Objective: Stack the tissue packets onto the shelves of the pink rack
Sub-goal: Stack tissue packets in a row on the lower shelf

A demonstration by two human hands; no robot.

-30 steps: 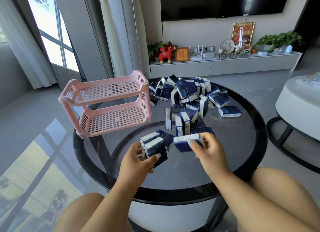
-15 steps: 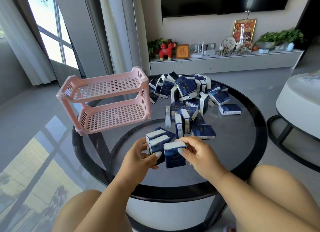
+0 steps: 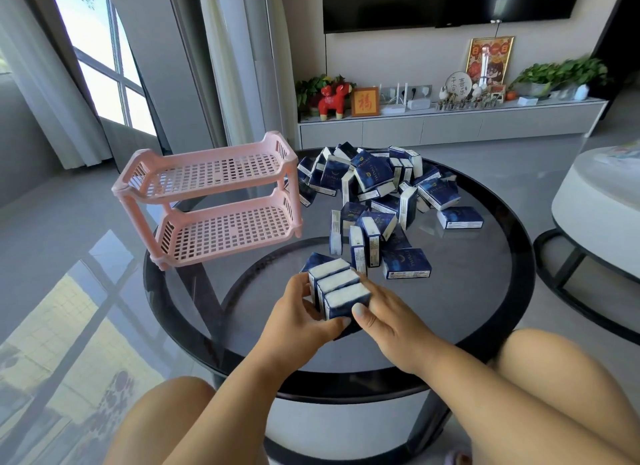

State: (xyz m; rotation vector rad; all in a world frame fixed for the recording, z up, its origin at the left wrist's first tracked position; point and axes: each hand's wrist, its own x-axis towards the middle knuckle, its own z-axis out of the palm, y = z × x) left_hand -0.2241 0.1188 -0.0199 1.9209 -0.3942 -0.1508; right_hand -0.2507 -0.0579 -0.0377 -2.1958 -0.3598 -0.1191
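Observation:
Three dark-blue tissue packets (image 3: 341, 288) with white tops stand pressed side by side above the near part of the round glass table (image 3: 485, 291). My left hand (image 3: 301, 317) grips them from the left and below, and my right hand (image 3: 384, 317) holds them from the right with its thumb on the nearest packet. A pile of several more packets (image 3: 377, 194) lies across the table's middle and far side. The pink two-shelf rack (image 3: 214, 201) stands at the table's left edge; both of its slotted shelves hold nothing.
One loose packet (image 3: 407, 263) lies flat just right of my hands, another (image 3: 460, 217) farther right. A white round stool (image 3: 602, 215) stands to the right of the table. My knees are under the near rim. A TV cabinet (image 3: 450, 121) lines the far wall.
My right hand brought a third packet in from the right and pressed it against the two in my left hand; both hands now hold the bundle together.

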